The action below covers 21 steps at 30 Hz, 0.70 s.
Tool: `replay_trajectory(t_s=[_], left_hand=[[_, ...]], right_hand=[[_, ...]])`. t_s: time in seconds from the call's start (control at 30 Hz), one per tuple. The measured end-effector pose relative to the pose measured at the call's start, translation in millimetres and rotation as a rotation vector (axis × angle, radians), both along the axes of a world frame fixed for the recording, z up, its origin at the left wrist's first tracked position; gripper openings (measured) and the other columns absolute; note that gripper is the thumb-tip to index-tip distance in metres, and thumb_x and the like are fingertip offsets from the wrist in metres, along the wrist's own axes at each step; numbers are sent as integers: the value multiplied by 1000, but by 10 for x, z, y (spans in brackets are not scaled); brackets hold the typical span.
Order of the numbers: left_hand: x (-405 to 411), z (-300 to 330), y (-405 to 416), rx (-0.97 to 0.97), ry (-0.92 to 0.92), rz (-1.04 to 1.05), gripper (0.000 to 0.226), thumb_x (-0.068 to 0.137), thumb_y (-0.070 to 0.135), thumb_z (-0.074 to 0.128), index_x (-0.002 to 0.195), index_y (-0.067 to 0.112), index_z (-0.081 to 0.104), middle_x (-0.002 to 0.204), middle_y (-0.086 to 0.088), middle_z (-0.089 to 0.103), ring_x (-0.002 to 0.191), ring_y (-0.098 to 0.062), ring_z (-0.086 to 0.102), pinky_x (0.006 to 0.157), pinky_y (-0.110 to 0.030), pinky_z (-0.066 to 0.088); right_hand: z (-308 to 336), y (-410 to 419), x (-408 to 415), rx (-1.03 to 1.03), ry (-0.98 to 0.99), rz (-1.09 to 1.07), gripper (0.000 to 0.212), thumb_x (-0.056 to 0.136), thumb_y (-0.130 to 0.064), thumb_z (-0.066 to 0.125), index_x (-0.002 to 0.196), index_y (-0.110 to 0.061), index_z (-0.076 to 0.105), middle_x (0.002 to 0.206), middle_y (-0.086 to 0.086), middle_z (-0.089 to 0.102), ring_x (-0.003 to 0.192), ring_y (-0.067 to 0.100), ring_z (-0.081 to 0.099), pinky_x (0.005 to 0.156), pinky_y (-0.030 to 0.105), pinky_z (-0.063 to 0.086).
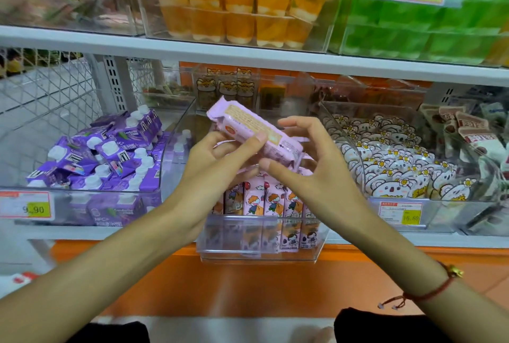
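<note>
A pink snack packet (248, 125) with a printed label on its back is held up in front of a shop shelf. My left hand (217, 160) grips it from below and the left, thumb across its face. My right hand (308, 160) is at the packet's right end, thumb touching the crimped edge, the other fingers curved above it without clasping. Below them a clear plastic bin (259, 246) holds a row of the same pink packets (264, 199) standing upright.
A bin of purple drink cartons (110, 155) sits at the left, a bin of white bear-print packets (391, 160) at the right. The shelf above carries orange jelly cups (237, 12) and green ones (424, 31). Price tags hang on the bin fronts. An orange ledge (248, 282) runs below.
</note>
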<state>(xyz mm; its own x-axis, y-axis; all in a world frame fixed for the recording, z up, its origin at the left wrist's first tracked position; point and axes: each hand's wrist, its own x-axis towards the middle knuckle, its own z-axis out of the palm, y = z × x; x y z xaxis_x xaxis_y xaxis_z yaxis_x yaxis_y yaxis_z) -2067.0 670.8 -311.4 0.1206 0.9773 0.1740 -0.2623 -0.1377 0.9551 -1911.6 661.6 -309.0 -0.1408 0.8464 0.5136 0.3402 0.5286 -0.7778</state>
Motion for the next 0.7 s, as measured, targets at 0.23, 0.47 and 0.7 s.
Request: replay_trajectory(t_s=[0.23,0.47,0.7], left_hand=[[-103,53,5,268,236,166,78,66,39,76,134,42,38,133,23,45,110,12,53,85,-9,48],[-169,56,34,546,489,208,38,83,12,71,113,32,60,112,6,62,98,-2,61,77,-15,54],[-316,76,313,512,491,361,30,79,23,76,98,35,56,105,14,67,93,-5,67,73,-18,55]], right_hand=[[122,28,103,8,238,-64,34,83,-20,72,112,-20,55,105,5,65,94,12,66,81,20,52],[117,111,253,-265,392,-11,51,70,-42,70,111,-15,60,94,-4,72,86,9,68,76,20,53],[-112,60,381,205,-411,-257,38,93,-28,58,128,-19,47,121,-2,53,111,11,50,91,26,42]])
